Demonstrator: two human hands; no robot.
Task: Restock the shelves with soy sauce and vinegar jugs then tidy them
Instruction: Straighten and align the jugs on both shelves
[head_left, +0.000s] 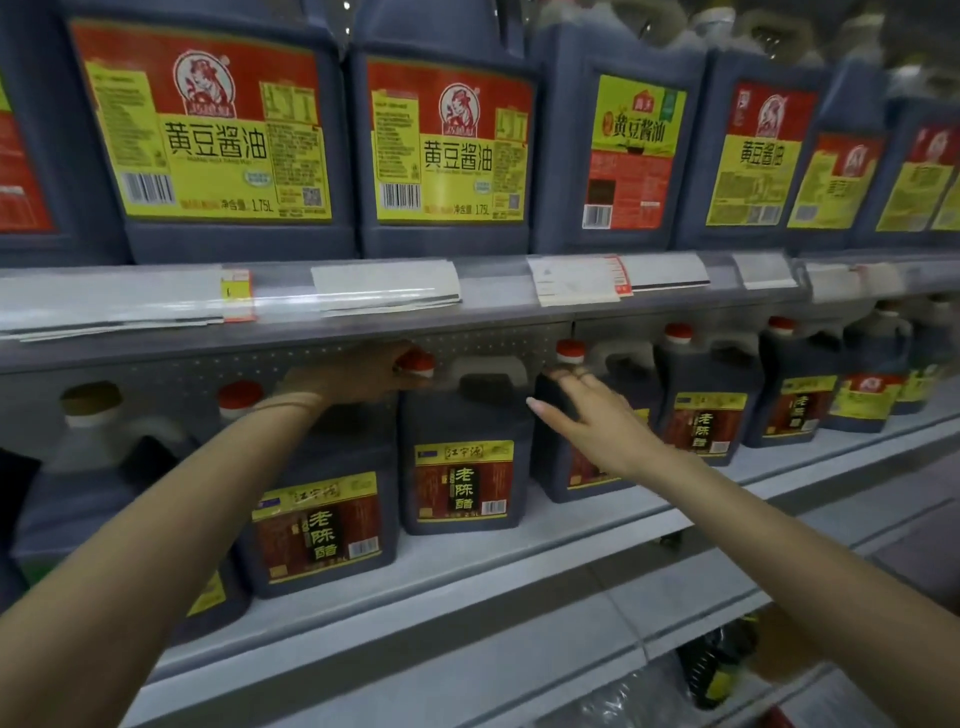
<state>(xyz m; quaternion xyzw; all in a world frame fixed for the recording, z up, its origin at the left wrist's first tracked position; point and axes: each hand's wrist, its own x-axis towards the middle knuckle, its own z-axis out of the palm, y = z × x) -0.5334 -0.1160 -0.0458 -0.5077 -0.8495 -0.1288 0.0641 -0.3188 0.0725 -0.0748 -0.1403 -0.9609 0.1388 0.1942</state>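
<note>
Your left hand (363, 375) is under the upper shelf (363, 332), fingers curled round the red-capped neck of the centre vinegar jug (464, 467). That jug stands upright on the middle shelf (519, 551), in the front row. Your right hand (587, 415) is loose, holding nothing, with straight fingers touching the top of the next vinegar jug (550, 467) just to the right. Soy sauce jugs (223, 130) line the upper shelf.

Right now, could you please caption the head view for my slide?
Left hand grips the red cap of a vinegar jug; open right hand reaches for the neighbouring jug, beneath soy sauce jugs.
</note>
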